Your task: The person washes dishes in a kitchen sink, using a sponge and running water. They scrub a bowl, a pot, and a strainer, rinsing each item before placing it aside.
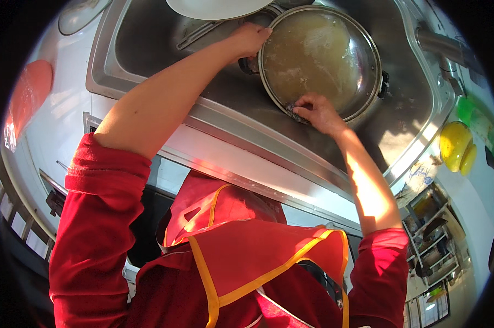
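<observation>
A wide stainless steel pot (312, 61) with cloudy brownish water in it sits in the metal sink (402, 74). It has dark side handles (385, 85). My left hand (251, 41) grips the pot's rim at its left side, above one handle. At the near rim, my right hand (318, 112) pinches a steel wool scrubber (297, 115) against the edge. The underside of the scrubber is hidden by the rim and fingers.
A white dish (218, 6) stands at the top, over the sink. Beside it lies a slotted metal strip (199, 35). A faucet (439, 45) reaches in from the right, near a yellow object (455, 145). Further down is a utensil rack (433, 246).
</observation>
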Tool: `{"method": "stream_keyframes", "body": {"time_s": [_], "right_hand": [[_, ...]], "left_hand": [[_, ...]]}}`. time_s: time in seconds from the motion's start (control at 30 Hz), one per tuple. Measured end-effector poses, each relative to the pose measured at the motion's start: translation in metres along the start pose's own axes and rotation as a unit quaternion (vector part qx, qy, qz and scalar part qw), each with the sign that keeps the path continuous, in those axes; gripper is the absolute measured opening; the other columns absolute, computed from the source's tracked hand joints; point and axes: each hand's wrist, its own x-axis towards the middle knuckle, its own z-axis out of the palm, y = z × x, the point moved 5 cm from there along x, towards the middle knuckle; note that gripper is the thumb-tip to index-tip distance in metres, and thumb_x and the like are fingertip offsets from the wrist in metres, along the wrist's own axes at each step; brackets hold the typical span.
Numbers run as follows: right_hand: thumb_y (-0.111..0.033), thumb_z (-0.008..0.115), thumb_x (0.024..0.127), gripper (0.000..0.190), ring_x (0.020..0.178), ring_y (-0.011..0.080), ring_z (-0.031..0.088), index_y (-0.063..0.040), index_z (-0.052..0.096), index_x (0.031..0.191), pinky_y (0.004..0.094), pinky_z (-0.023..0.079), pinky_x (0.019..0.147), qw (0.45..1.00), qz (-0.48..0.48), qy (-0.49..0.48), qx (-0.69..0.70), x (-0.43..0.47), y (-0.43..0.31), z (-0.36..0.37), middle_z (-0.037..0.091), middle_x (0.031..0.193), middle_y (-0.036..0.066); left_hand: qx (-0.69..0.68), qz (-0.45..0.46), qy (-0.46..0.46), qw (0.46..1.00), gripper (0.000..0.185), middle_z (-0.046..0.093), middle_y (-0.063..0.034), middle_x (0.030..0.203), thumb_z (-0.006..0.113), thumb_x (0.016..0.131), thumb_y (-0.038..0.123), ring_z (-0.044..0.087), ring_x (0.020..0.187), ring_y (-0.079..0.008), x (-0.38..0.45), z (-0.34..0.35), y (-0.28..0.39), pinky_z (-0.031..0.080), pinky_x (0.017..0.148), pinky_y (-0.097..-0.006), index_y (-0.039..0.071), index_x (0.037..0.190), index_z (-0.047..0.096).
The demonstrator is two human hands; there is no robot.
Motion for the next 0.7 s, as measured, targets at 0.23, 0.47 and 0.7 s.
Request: {"method": "stream_keyframes", "body": {"time_s": [0.23, 0.47, 0.7], "right_hand": [[-0.005, 0.068, 0.062, 0.008, 0.09, 0.0269, 0.054, -0.005, 0.065, 0.07, 0.0356, 0.045, 0.077, 0.91, -0.045, 0.1, -0.4, -0.065, -0.015, -0.101, 0.059, 0.089, 0.006], [-0.001, 0.066, 0.07, 0.006, 0.089, 0.0294, 0.054, -0.004, 0.065, 0.074, 0.038, 0.046, 0.077, 0.947, -0.045, 0.15, -0.282, -0.078, 0.001, -0.067, 0.056, 0.091, 0.01], [-0.007, 0.06, 0.076, 0.005, 0.081, 0.0309, 0.053, -0.002, 0.058, 0.076, 0.04, 0.045, 0.07, 0.962, 0.046, 0.26, -0.07, -0.069, 0.038, -0.098, 0.054, 0.081, 0.015]], "left_hand": [[0.013, -0.012, -0.011, 1.0, 0.042, 0.053, -0.0031, 0.066, 0.045, 0.093, 0.041, 0.047, 0.051, -0.0134, -0.003, -0.001, 0.002, 0.041, 0.049, -0.0297, 0.002, 0.095, 0.061], [0.006, -0.016, 0.008, 1.0, 0.042, 0.055, -0.0074, 0.063, 0.043, 0.093, 0.04, 0.052, 0.049, -0.0186, -0.002, -0.003, 0.0, 0.044, 0.051, -0.0354, 0.003, 0.092, 0.063], [0.006, -0.008, 0.003, 1.0, 0.042, 0.058, -0.0097, 0.063, 0.043, 0.092, 0.039, 0.055, 0.048, -0.0206, -0.005, -0.003, 0.007, 0.046, 0.052, -0.0375, 0.003, 0.094, 0.064]]}}
